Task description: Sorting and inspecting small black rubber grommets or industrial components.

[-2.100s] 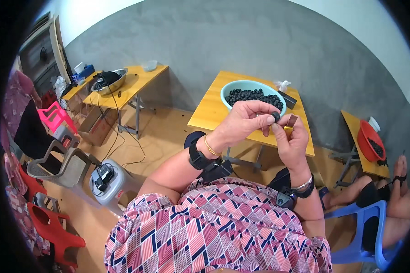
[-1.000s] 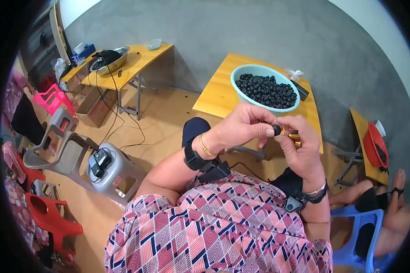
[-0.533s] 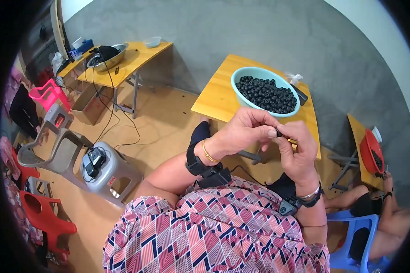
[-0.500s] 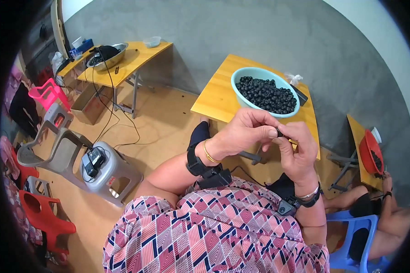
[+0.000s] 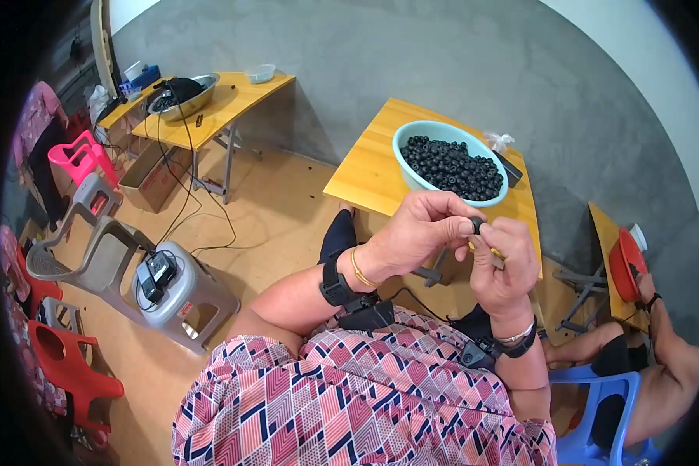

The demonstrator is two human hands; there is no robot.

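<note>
My left hand [image 5: 423, 233] pinches a small black round piece [image 5: 476, 224] between thumb and fingertips, above my lap. Close against it is my right hand [image 5: 506, 260], its fingers curled and closed. A thin yellow stick-like thing [image 5: 499, 253] shows beside the right thumb; its ends are hidden by the fingers. Just beyond both hands, a light blue basin [image 5: 405, 165] holds many similar black ring-shaped pieces [image 5: 452, 169]. The basin stands on a yellow wooden table [image 5: 365, 172].
A dark box-like object [image 5: 508, 168] and a clear plastic bag [image 5: 499, 141] lie behind the basin. At right, a person's hand [image 5: 646, 287] reaches to a red basin [image 5: 621, 268]. A grey stool [image 5: 198, 291] carries black devices at left. Cables hang from another table [image 5: 248, 95].
My hands have turned slightly, so more of the black piece and the yellow thing shows. The person at right has moved a hand into the red basin.
</note>
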